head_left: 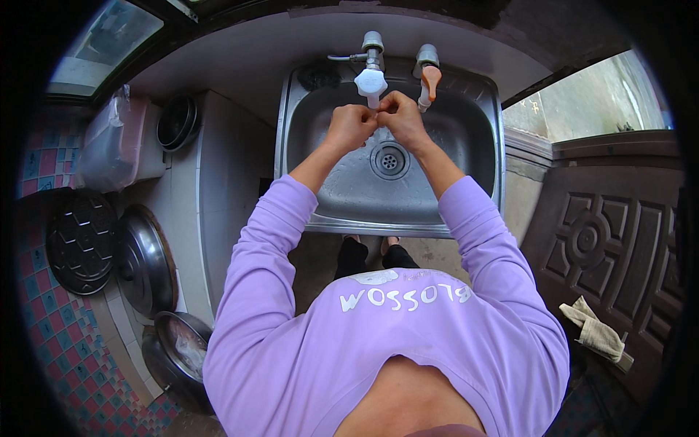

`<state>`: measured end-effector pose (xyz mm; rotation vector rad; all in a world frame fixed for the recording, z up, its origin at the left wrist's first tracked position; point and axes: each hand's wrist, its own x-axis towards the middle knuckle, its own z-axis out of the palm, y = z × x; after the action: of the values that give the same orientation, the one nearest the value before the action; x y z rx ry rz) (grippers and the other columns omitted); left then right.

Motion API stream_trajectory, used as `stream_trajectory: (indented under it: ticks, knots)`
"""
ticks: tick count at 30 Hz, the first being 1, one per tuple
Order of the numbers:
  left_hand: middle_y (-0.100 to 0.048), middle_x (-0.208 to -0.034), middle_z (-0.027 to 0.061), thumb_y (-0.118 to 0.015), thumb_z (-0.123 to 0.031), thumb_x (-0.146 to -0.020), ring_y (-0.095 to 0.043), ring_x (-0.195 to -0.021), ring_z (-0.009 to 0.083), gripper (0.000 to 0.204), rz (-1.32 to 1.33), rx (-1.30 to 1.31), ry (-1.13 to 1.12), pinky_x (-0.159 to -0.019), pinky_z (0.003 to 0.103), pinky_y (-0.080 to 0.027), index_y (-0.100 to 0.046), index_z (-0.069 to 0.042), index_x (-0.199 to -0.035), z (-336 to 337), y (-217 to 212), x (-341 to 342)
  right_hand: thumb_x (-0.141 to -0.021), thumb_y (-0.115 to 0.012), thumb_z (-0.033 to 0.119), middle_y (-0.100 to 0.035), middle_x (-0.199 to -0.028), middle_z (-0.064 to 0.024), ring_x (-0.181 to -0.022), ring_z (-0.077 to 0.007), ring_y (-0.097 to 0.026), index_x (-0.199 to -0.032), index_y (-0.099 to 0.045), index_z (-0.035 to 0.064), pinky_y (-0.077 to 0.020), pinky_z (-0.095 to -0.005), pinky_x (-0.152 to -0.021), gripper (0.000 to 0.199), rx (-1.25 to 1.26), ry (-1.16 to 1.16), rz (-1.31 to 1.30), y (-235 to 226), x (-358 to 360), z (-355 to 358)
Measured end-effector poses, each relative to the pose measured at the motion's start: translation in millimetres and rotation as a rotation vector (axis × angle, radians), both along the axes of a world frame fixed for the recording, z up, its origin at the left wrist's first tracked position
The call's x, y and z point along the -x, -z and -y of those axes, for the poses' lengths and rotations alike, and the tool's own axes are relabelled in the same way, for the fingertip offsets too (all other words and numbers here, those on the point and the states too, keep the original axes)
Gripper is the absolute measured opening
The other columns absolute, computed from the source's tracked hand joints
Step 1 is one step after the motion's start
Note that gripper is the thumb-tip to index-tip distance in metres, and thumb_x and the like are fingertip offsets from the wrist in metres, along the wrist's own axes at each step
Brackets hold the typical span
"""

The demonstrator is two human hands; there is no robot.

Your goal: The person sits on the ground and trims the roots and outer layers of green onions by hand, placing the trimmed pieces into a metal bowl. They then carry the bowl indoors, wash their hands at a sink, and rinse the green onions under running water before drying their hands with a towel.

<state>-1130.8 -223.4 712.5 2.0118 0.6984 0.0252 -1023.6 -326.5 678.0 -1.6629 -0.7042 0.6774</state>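
Observation:
Over the steel sink (328, 207), my left hand (351, 129) and my right hand (403, 121) meet just under the tap with the white handle (371, 82). Both hands are closed, fingertips pinched together close to the tap's white spout end. Whatever sits between the fingers is hidden or too small to name. Below the hands lies the round drain strainer (389, 160), and the basin around it looks wet. A second tap with an orange handle (430, 81) stands to the right of my right hand.
A dark scouring pad (318, 76) rests at the sink's back left corner. On the left are dark bowls (177, 122), a plastic-covered box (116, 146), a large metal lid (140, 258) and a pot (186, 342). A carved brown door (611, 233) with a cloth (601, 333) stands right.

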Motion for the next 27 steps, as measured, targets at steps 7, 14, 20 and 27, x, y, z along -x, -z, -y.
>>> stream_trajectory:
  ticks: [7, 14, 20, 27]
  knots:
    - [-0.066, -0.07, 0.0074, -0.061, -0.014, -0.087, -0.06, -0.056, 0.0117, 0.017, 0.199, 0.646, -0.29, -0.05, 0.025, -0.05, -0.068, 0.002, -0.087, -3.2, 32.1, 2.9, -0.074, -0.062, -0.006, -0.059, -0.08, -0.0045, -0.075, -0.0127, -0.06, -0.082, -0.053, 0.0025, -0.0507, -0.0261, -0.069, 0.015, -0.214, 0.133, -0.274, 10.8, 11.8, -3.7]
    - [-0.066, -0.074, 0.0076, -0.056, -0.013, -0.09, -0.06, -0.059, 0.0108, 0.019, -0.034, 0.457, 0.025, -0.056, 0.024, -0.051, -0.066, 0.003, -0.09, -15.9, 18.3, 10.4, -0.071, -0.066, -0.001, -0.06, -0.075, -0.0066, -0.069, -0.0132, -0.06, -0.077, -0.054, 0.0013, -0.0488, -0.0276, -0.062, 0.014, 0.032, -0.078, 0.185, 8.9, 2.9, 2.7]
    - [-0.064, -0.066, 0.0066, -0.058, -0.014, -0.087, -0.059, -0.053, 0.0114, 0.02, 0.013, 0.105, -0.014, -0.048, 0.024, -0.049, -0.067, 0.002, -0.081, -3.9, 11.9, 6.1, -0.072, -0.065, -0.003, -0.06, -0.077, -0.0054, -0.071, -0.0125, -0.059, -0.078, -0.054, 0.0024, -0.0494, -0.0268, -0.065, 0.013, 0.002, -0.024, 0.04, 8.5, 2.8, -1.5]
    - [-0.062, -0.066, 0.0034, -0.062, -0.016, -0.085, -0.056, -0.054, 0.0112, 0.016, 0.136, 0.378, -0.251, -0.048, 0.023, -0.046, -0.068, -0.001, -0.085, -7.7, 37.0, 8.1, -0.076, -0.066, 0.0, -0.063, -0.086, -0.0036, -0.077, -0.0124, -0.06, -0.086, -0.058, 0.0026, -0.0484, -0.027, -0.068, 0.013, -0.25, 0.044, -0.433, 24.5, 16.0, 0.7]
